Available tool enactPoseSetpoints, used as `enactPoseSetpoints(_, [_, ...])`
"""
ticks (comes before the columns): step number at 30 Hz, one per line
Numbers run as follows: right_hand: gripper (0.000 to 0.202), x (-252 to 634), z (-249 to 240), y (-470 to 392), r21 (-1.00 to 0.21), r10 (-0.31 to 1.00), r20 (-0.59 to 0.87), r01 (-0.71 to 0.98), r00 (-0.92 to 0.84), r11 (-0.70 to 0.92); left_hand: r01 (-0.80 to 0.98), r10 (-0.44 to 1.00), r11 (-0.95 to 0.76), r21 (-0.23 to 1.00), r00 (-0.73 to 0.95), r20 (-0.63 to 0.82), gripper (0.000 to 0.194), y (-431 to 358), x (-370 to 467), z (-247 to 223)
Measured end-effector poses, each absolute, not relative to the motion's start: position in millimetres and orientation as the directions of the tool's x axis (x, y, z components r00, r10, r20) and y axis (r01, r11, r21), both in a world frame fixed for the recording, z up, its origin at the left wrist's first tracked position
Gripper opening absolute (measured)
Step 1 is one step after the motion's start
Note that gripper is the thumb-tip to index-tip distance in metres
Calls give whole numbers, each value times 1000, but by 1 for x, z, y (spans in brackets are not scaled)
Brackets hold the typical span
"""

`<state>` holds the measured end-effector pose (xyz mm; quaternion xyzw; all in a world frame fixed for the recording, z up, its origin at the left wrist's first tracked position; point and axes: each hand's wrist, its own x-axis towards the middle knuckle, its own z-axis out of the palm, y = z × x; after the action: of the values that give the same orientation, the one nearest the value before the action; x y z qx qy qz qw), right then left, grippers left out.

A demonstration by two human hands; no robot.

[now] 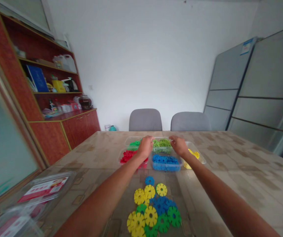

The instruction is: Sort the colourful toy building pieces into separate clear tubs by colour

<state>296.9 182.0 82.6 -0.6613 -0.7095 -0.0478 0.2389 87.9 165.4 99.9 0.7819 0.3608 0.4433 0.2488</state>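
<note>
Both arms reach forward over the table. My left hand [146,147] is closed at the left rim of a clear plastic box [163,150] with light green pieces [164,143] in it. At the right rim of the same box, my right hand [178,145] has its fingers closed too. In front of it stands a clear box of blue snowflake discs [165,160]. Red discs [128,156] fill a box at the left, partly behind my left forearm. Dark green discs [134,144] lie in a box behind those. Yellow discs [194,154] are in a box beside my right wrist.
Loose yellow, blue and green discs [151,216] lie between my forearms. Clear lids with red labels [45,188] are stacked at the table's left. Two grey chairs [145,120] stand beyond the far edge. Shelves [55,65] rise at left, grey cabinets [230,75] at right.
</note>
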Motion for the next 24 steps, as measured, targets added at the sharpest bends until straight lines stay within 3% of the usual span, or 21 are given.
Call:
enactPoseSetpoints(8, [27, 300, 74, 168, -17, 950, 270, 986, -156, 167, 384, 769, -636, 669, 389, 508, 26, 166, 66, 80])
enactPoseSetpoints(12, [27, 292, 80, 170, 79, 959, 243, 989, -143, 127, 360, 742, -666, 653, 404, 535, 11, 143, 51, 81])
enactPoseSetpoints(15, [27, 279, 83, 173, 113, 948, 259, 981, -184, 159, 332, 728, -680, 654, 412, 548, 21, 116, 37, 81])
enactPoseSetpoints(20, [27, 248, 83, 181, 138, 913, 215, 936, -347, 324, 259, 738, -666, 699, 367, 567, 19, 89, 18, 73])
enactPoseSetpoints(24, [28, 233, 82, 194, 164, 923, 177, 935, -342, 315, 253, 751, -649, 718, 364, 551, 19, 86, 14, 66])
